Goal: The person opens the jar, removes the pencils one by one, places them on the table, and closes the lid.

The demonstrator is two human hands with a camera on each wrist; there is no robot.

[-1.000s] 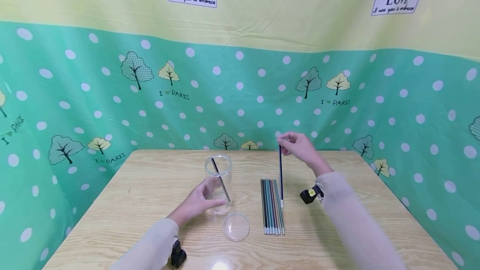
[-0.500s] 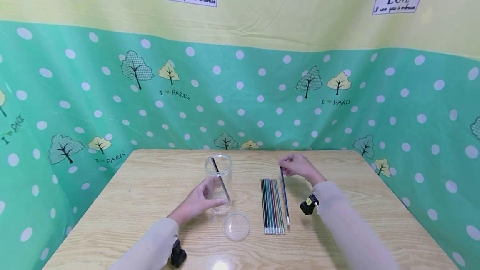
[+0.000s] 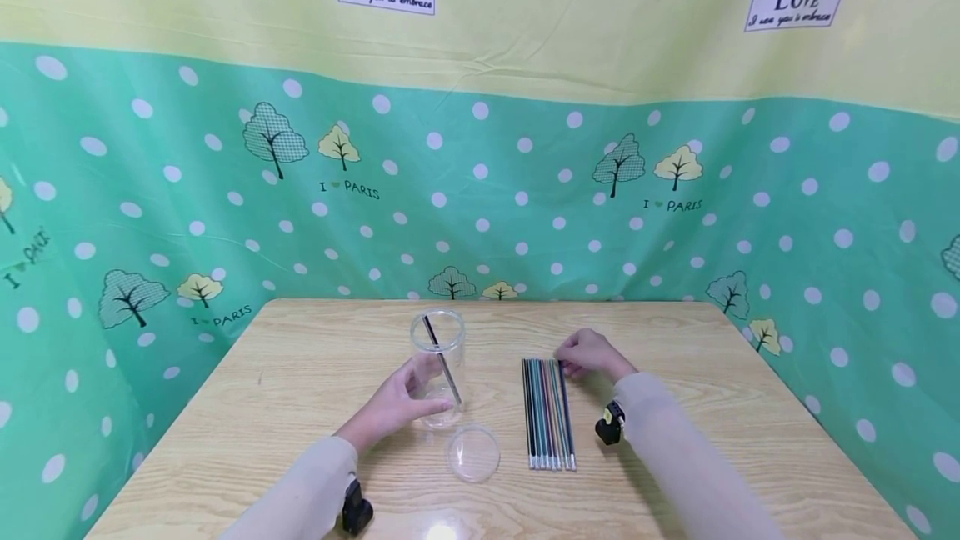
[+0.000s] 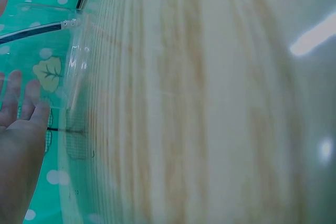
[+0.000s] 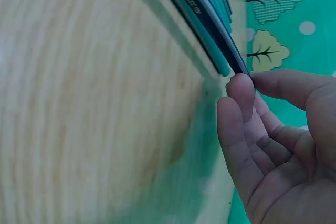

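Note:
My left hand (image 3: 401, 398) curls round the lower part of a clear plastic jar (image 3: 457, 365), which stands upright without its lid. One dark pencil (image 3: 441, 359) leans inside the jar. At the right side of a row of pencils (image 3: 545, 415), my right hand (image 3: 592, 354) pinches the far end of a dark blue pencil (image 5: 202, 14) between thumb and finger. That pencil lies alongside the row, its silver end toward me. In the left wrist view, the fingers (image 4: 31, 95) of my left hand lie against the jar wall.
A round clear lid (image 3: 473, 453) lies flat on the wooden table (image 3: 300, 373) between the jar and the pencils. Behind the table's far edge hangs a green and yellow curtain (image 3: 480, 190) with dots and printed trees.
My right hand has lowered the dark blue pencil from near upright to lying beside the row, moving down and nearer. My left hand and the jar have stayed in place.

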